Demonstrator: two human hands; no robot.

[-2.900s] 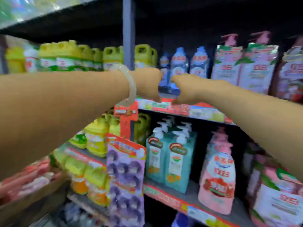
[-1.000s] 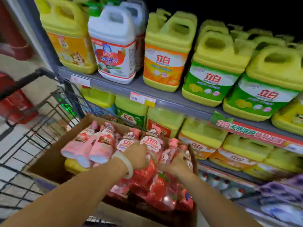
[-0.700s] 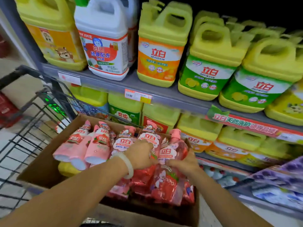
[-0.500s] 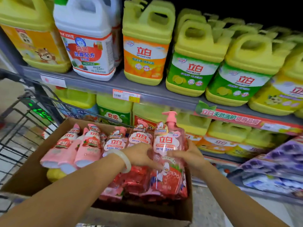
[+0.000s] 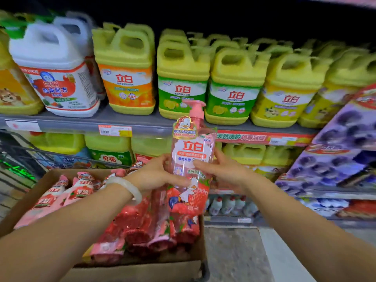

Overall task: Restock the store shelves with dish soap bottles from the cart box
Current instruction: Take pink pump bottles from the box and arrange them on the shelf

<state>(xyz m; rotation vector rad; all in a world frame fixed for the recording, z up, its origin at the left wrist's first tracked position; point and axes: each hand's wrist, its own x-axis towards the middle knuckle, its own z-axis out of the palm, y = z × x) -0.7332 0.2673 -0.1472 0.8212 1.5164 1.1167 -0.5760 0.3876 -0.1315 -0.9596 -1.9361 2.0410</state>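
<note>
Pink pump bottle is now out of the cart box, upright, held mid-frame in front of the jug shelf; half a second ago its base was still down among the packed bottles. So the pick looks done; what's left is carrying it to its shelf slot.

Left hand wraps its 9 o'clock side, right hand its 3 o'clock side, both gripping it.

Bottle: clear pink plastic, glossy film label with duck and strawberry print, opaque pink pump head at 12. Probably slick.

Box at 7 o'clock: brown corrugated card, remaining pink bottles lying in rows. Yellow handled jugs at 12, rigid, blocky. Pale smooth bangle on left wrist.
</note>
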